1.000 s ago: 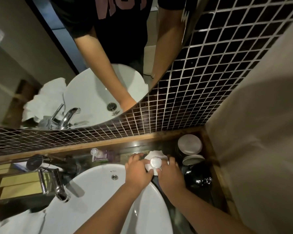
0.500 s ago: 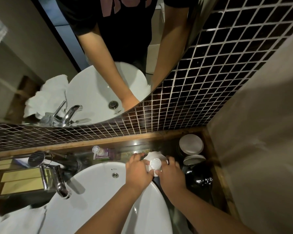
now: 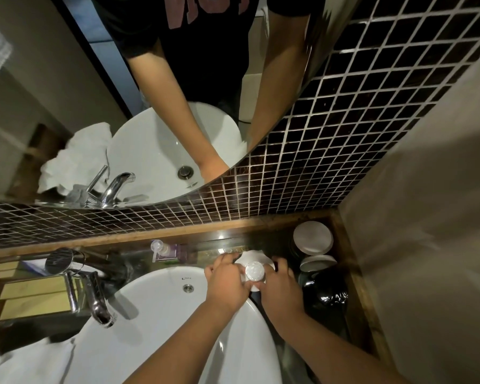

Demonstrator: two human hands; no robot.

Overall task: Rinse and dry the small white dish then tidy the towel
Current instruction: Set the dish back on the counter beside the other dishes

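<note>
both hands are at the far right rim of the basin (image 3: 161,314), over the counter edge. the left hand (image 3: 227,286) and right hand (image 3: 280,292) are closed in from either side on a small white dish (image 3: 254,271), with a white cloth (image 3: 251,257) showing just behind it; judged to be the drying step, the dish held clear of the bowl so it stays dry. the fingers curl round the dish and cloth; exactly which fingers pinch which cannot be told.

count: one basin, one tap (image 3: 94,303) with no water seen running, one pump bottle (image 3: 165,252) by the back ledge, two round lidded jars (image 3: 312,238) in the right corner, one dark glossy pot (image 3: 324,295) just below them. a second white cloth (image 3: 25,364) lies at lower left, well apart from the hands, judged left for tidying.
</note>
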